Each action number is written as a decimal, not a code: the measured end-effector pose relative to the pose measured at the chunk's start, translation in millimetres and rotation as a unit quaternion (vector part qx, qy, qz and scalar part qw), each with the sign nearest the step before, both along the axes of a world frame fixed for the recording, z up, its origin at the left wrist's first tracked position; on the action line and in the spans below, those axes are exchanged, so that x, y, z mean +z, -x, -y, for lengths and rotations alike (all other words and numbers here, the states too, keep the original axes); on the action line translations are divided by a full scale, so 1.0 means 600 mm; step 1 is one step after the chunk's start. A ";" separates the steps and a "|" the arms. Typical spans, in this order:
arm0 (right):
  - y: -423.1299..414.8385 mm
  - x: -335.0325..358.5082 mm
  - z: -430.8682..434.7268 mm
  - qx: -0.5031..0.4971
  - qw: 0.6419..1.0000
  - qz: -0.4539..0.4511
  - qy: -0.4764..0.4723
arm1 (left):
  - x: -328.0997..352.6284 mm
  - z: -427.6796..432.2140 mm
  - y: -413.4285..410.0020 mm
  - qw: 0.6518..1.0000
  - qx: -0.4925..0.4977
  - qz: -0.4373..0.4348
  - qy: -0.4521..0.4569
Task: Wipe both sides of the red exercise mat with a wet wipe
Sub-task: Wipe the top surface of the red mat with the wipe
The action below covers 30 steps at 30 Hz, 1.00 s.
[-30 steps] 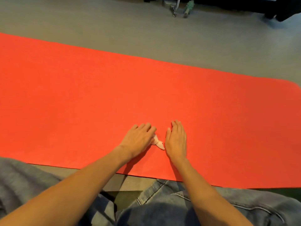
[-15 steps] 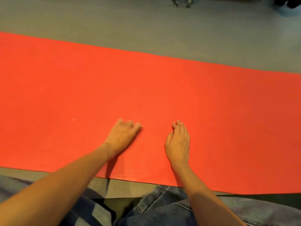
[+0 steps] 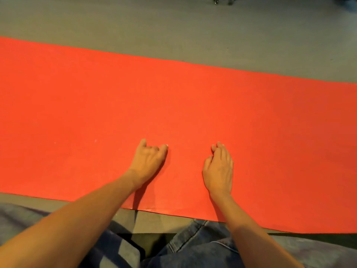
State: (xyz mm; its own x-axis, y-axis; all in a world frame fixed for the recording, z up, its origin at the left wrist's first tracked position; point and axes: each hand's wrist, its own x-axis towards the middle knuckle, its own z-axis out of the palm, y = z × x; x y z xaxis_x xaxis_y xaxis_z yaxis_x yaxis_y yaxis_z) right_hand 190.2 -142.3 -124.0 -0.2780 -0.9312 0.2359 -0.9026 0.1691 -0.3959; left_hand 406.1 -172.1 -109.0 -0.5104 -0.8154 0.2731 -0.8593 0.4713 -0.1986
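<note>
The red exercise mat lies flat on the floor and runs across the whole view. My left hand rests on it near the front edge, its middle fingers curled under. The wet wipe shows only as a pale sliver at that hand's index fingertip; the rest is hidden under the hand. My right hand lies on the mat a hand's width to the right, fingers straight and together, holding nothing.
Grey carpet floor surrounds the mat. My knees in blue jeans sit just before the mat's front edge. Metal legs of some furniture show at the top edge, far beyond the mat.
My left hand slid left across the mat, away from the right hand, and the wipe seen beside it is now covered by it. The right hand stayed in place.
</note>
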 end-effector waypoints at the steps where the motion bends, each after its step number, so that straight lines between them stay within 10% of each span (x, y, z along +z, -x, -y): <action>1: -0.001 0.000 0.001 0.000 1.000 0.002 -0.002 | 0.003 0.013 -0.038 1.000 0.026 -0.002 0.007; 9: -0.003 0.005 -0.001 0.002 1.000 0.000 -0.008 | 0.021 0.040 -0.158 0.939 0.335 -0.003 -0.078; 16: -0.003 0.006 -0.002 0.007 1.000 0.006 -0.007 | 0.007 0.015 -0.088 0.983 0.170 -0.001 -0.074; 22: -0.005 0.009 -0.002 0.002 1.000 0.003 -0.018 | 0.042 0.025 -0.223 0.860 0.475 0.058 -0.178; 30: -0.005 0.010 -0.002 0.004 1.000 -0.005 -0.016 | 0.018 -0.006 0.016 0.983 0.135 0.055 -0.109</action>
State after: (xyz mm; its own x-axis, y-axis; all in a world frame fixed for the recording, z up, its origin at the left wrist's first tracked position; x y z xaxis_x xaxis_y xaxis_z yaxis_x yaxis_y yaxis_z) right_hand 193.2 -140.9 -118.0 -0.2682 -0.9404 0.2091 -0.9081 0.1744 -0.3806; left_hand 396.5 -168.5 -98.5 -0.2846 -0.9581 0.0319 -0.9376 0.2712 -0.2178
